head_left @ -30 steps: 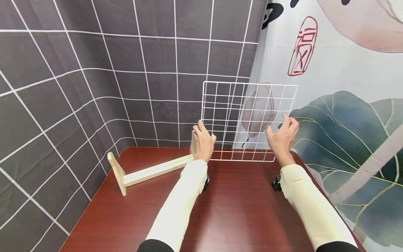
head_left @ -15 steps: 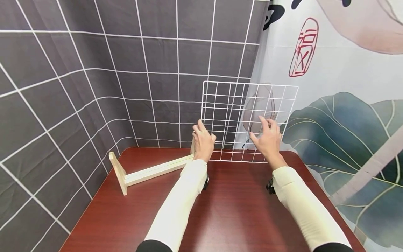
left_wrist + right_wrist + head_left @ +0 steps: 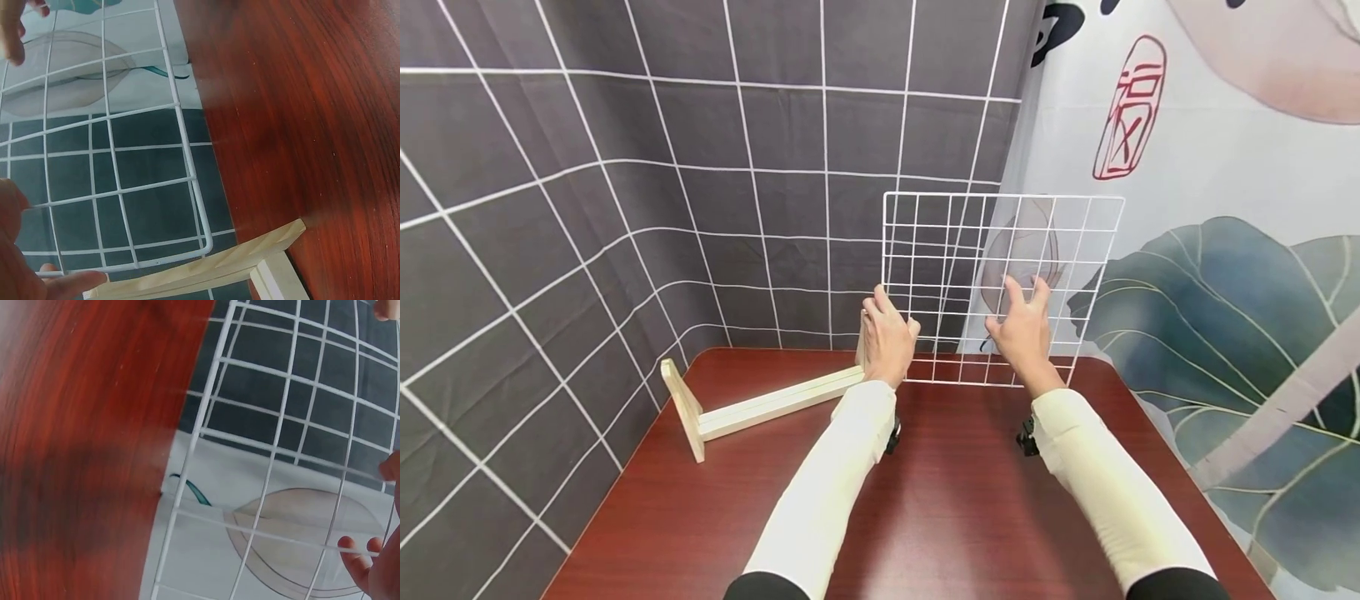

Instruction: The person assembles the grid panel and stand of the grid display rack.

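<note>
A white wire grid panel (image 3: pixel 955 194) stands upright over the far part of the table. My left hand (image 3: pixel 889 346) grips its lower left edge beside the upright end board of a pale wooden stand (image 3: pixel 782 404). In the left wrist view, the thumb (image 3: pixel 75 284) lies along the outer wire, close to the end board (image 3: pixel 200 269). My right hand (image 3: pixel 1024 333) holds the panel right of its middle. In the right wrist view its fingertips (image 3: pixel 353 553) reach in among the wires; much of that hand is out of frame.
The stand's crossbar runs left over the reddish-brown table (image 3: pixel 940 500) to a second end board (image 3: pixel 682 412). Behind the table hang a grey checked curtain (image 3: pixel 775 208) and a white cloth printed with leaves (image 3: pixel 1195 275).
My right hand has moved left from the panel's right edge to wires nearer its middle. The panel's right side has shifted slightly outward. My left hand keeps its place.
</note>
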`<state>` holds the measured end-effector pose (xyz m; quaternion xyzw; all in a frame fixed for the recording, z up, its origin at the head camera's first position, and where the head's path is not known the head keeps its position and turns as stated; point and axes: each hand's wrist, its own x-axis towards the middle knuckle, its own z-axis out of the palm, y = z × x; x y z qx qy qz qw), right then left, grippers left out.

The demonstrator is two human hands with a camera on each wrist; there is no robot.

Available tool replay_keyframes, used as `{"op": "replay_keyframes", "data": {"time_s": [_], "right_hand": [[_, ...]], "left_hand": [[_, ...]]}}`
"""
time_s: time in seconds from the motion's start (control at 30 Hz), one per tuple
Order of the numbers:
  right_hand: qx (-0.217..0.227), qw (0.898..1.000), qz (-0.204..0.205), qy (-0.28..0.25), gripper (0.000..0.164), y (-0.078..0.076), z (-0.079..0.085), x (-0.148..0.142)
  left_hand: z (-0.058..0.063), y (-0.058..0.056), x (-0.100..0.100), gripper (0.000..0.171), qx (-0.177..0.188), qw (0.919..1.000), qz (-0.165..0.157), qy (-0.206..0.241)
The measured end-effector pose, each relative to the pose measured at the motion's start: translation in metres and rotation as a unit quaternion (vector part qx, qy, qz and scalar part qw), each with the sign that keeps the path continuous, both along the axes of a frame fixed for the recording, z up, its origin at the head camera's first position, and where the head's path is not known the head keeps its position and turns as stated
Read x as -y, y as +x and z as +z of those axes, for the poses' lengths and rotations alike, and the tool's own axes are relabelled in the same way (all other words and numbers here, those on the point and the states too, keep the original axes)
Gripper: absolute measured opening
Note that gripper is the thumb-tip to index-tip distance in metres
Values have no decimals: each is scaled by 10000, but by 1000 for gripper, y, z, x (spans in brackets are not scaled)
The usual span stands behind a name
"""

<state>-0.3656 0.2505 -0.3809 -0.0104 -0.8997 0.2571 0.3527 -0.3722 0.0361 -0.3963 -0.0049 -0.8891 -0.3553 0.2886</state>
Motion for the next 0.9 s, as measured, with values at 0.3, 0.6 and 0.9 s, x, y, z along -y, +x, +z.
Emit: {"op": "replay_keyframes", "data": {"time_s": [0.3,0.6,0.9], "right_hand": [[21,9994,-259,-239,65,-1,-5,4],[-34,9995,-300,-119,64,-4,-7,3],[2,9996,-265,-123,64,-8,-8,2]], "left_hand": [[-6,-2,3,82,-297,9995,-12,-135],[-8,-1,10,82,-20,9999,-120,-23],[-5,2,36,82,524,9976,-450,-105]]}}
